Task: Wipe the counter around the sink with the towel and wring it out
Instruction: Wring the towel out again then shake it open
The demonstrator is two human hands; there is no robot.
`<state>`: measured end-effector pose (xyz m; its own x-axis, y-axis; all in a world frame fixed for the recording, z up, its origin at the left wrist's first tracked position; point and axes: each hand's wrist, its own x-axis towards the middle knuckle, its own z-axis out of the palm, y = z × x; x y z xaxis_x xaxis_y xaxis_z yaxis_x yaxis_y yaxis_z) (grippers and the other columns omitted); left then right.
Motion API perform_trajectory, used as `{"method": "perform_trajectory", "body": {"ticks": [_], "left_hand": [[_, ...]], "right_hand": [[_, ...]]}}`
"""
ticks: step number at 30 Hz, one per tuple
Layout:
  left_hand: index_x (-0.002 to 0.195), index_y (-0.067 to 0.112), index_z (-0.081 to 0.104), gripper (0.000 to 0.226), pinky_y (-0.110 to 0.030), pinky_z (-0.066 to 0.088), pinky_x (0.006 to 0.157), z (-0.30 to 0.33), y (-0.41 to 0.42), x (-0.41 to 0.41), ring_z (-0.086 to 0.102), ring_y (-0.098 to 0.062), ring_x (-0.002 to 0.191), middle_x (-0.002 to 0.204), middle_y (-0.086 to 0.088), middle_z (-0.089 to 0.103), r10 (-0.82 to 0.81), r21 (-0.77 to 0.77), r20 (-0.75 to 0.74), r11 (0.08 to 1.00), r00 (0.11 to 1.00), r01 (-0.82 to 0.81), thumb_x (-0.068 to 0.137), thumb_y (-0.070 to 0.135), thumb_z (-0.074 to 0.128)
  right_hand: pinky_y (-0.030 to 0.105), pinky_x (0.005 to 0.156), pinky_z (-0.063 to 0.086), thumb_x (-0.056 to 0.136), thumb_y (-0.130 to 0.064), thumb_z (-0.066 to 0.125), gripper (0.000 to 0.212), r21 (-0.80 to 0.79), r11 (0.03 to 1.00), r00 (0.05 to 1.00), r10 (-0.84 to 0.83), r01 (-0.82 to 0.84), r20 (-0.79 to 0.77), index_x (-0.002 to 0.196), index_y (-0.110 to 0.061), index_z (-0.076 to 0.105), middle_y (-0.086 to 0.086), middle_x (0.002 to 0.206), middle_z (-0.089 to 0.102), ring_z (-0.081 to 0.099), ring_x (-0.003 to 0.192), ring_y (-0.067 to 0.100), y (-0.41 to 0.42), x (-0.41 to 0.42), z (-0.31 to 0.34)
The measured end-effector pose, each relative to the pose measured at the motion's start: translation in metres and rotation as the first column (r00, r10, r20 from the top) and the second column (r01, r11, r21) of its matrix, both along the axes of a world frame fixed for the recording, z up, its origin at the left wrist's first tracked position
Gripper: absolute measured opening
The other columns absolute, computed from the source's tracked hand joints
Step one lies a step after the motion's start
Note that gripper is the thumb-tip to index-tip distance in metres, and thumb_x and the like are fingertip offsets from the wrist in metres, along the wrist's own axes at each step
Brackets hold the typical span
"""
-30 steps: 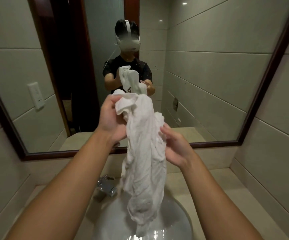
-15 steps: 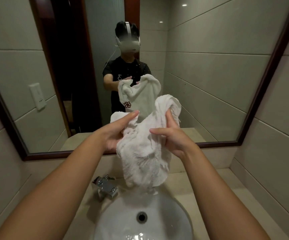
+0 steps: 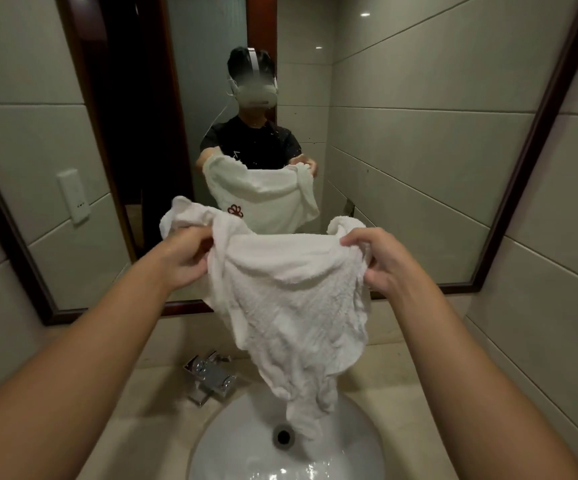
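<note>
A white crumpled towel [image 3: 291, 306] hangs spread between my two hands above the round white sink [image 3: 225, 445]. My left hand [image 3: 185, 259] grips its upper left corner. My right hand [image 3: 377, 261] pinches the upper right corner. The towel's lower tip dangles over the basin near the drain [image 3: 283, 435]. The beige counter [image 3: 395, 368] runs around the sink.
A chrome faucet [image 3: 211, 375] stands at the sink's back left. A dark-framed mirror [image 3: 419, 150] fills the wall ahead and reflects a person holding the towel. Tiled walls close in on both sides; a wall socket [image 3: 74, 197] shows in the mirror.
The towel was bunched between my hands; my hands have moved apart and it now hangs spread open over the sink.
</note>
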<state>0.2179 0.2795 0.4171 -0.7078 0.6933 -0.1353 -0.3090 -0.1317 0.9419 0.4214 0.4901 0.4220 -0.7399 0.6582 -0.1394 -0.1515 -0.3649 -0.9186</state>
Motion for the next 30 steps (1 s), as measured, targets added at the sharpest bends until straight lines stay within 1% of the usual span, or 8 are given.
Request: {"method": "perform_trajectory", "body": {"ticks": [3, 5, 8, 11, 13, 19, 24, 30], "left_hand": [[0.083, 0.010, 0.066, 0.033, -0.032, 0.050, 0.081, 0.005, 0.009, 0.015, 0.064, -0.022, 0.077, 0.089, -0.009, 0.069, 0.061, 0.049, 0.233, 0.996, 0.971, -0.074, 0.095, 0.022, 0.037], [0.092, 0.009, 0.062, 0.034, -0.034, 0.043, 0.093, 0.010, 0.006, 0.022, 0.061, -0.025, 0.087, 0.093, -0.011, 0.065, 0.034, 0.007, 0.219, 0.999, 0.975, -0.036, 0.090, 0.027, 0.033], [0.101, 0.000, 0.061, 0.041, -0.037, 0.048, 0.079, 0.023, -0.005, 0.024, 0.063, -0.030, 0.085, 0.092, -0.017, 0.067, -0.080, -0.164, 0.065, 0.982, 0.995, 0.090, 0.093, 0.035, 0.041], [0.092, 0.003, 0.064, 0.006, -0.040, 0.053, 0.081, 0.042, -0.007, 0.022, 0.066, -0.028, 0.086, 0.099, -0.016, 0.068, -0.161, -0.415, -0.237, 0.908, 0.958, 0.050, 0.089, 0.004, 0.059], [0.099, 0.002, 0.064, 0.020, -0.041, 0.054, 0.083, 0.053, -0.008, 0.014, 0.066, -0.029, 0.095, 0.105, -0.015, 0.068, -0.169, -0.481, -0.389, 0.875, 0.906, -0.044, 0.085, -0.011, 0.058], [0.117, 0.006, 0.057, 0.027, -0.041, 0.055, 0.073, 0.076, -0.016, -0.024, 0.063, -0.030, 0.098, 0.109, -0.012, 0.062, 0.143, -0.330, -0.624, 0.843, 0.769, -0.425, 0.091, 0.009, 0.063], [0.097, 0.015, 0.062, 0.014, -0.044, 0.057, 0.070, 0.081, -0.018, -0.038, 0.065, -0.026, 0.092, 0.103, -0.007, 0.067, 0.347, -0.154, -0.412, 0.885, 0.843, -0.439, 0.087, 0.025, 0.065], [0.112, 0.022, 0.052, 0.039, -0.035, 0.050, 0.071, 0.105, -0.031, -0.035, 0.062, -0.023, 0.087, 0.110, -0.011, 0.059, -0.156, -0.384, -0.433, 0.923, 0.888, -0.025, 0.089, -0.010, 0.051]], "right_hand": [[0.043, 0.071, 0.059, 0.064, 0.003, 0.053, 0.047, -0.035, 0.995, 0.995, -0.096, 0.096, -0.016, 0.109, 0.008, 0.064, 0.019, 0.094, 0.069, 0.070, 0.075, 0.033, -0.006, -0.006, -0.001], [0.042, 0.076, 0.058, 0.057, -0.004, 0.053, 0.054, 0.001, 0.991, 0.990, -0.133, 0.133, 0.041, 0.109, 0.005, 0.064, 0.017, 0.095, 0.069, 0.068, 0.077, 0.031, -0.007, -0.008, -0.004], [0.030, 0.060, 0.055, 0.075, -0.002, 0.051, 0.023, 0.016, 0.993, 0.991, -0.118, 0.117, 0.066, 0.089, 0.000, 0.070, 0.012, 0.076, 0.067, 0.064, 0.065, 0.025, -0.007, 0.000, -0.002], [0.027, 0.054, 0.054, 0.085, -0.002, 0.060, 0.011, 0.022, 0.992, 0.991, -0.122, 0.121, 0.045, 0.086, -0.002, 0.071, 0.009, 0.069, 0.068, 0.067, 0.057, 0.020, 0.002, 0.003, -0.002], [0.025, 0.054, 0.050, 0.081, 0.001, 0.069, 0.007, 0.123, 0.968, 0.972, -0.228, 0.221, 0.053, 0.087, -0.002, 0.067, 0.009, 0.070, 0.068, 0.065, 0.055, 0.019, 0.012, 0.004, -0.003], [0.036, 0.062, 0.053, 0.080, 0.003, 0.071, 0.011, 0.068, 0.895, 0.898, -0.440, 0.440, -0.017, 0.081, -0.005, 0.064, 0.015, 0.086, 0.066, 0.064, 0.066, 0.021, 0.044, 0.028, 0.017], [0.042, 0.085, 0.058, 0.090, -0.005, 0.062, 0.015, -0.142, 0.951, 0.931, -0.301, 0.276, -0.208, 0.104, 0.000, 0.064, 0.012, 0.092, 0.067, 0.070, 0.092, 0.028, 0.049, 0.034, 0.028], [0.029, 0.078, 0.054, 0.085, -0.011, 0.066, 0.028, -0.236, 0.967, 0.949, -0.164, 0.099, -0.271, 0.060, -0.013, 0.053, 0.002, 0.062, 0.049, 0.058, 0.061, 0.018, 0.032, 0.036, 0.030]]}}
